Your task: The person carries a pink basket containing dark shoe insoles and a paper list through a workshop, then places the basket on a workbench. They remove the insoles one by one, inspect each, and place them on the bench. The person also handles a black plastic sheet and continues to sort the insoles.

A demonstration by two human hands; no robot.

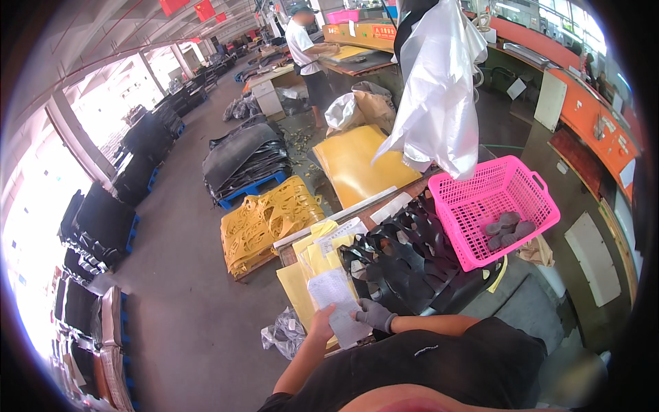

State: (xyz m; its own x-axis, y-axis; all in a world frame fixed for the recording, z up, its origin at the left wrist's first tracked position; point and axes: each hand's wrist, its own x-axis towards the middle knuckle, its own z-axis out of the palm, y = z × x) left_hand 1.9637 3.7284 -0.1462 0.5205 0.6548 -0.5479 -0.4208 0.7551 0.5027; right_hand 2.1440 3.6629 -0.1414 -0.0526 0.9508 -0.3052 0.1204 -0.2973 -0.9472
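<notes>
A white sheet of paper [334, 292] with writing on it is held between my two hands, low in front of my body. My bare left hand [322, 323] pinches its left edge. On the opposite edge, my right hand [375, 316] in a grey glove grips it with the thumb on top. Beneath and beyond the sheet lie yellow papers [292, 278] and more printed sheets at the table's left edge. To the right of them, cut-out black sheet scrap [405, 257] lies heaped on the table, close to my right hand.
A pink plastic basket [480, 257] with several dark grey pieces [509, 226] stands at right. Yellow sheets [357, 165] lie beyond the table, and yellow cut-out scrap [264, 220] sits left. A silvery plastic sheet [439, 89] hangs ahead. A person [304, 51] works at a far bench.
</notes>
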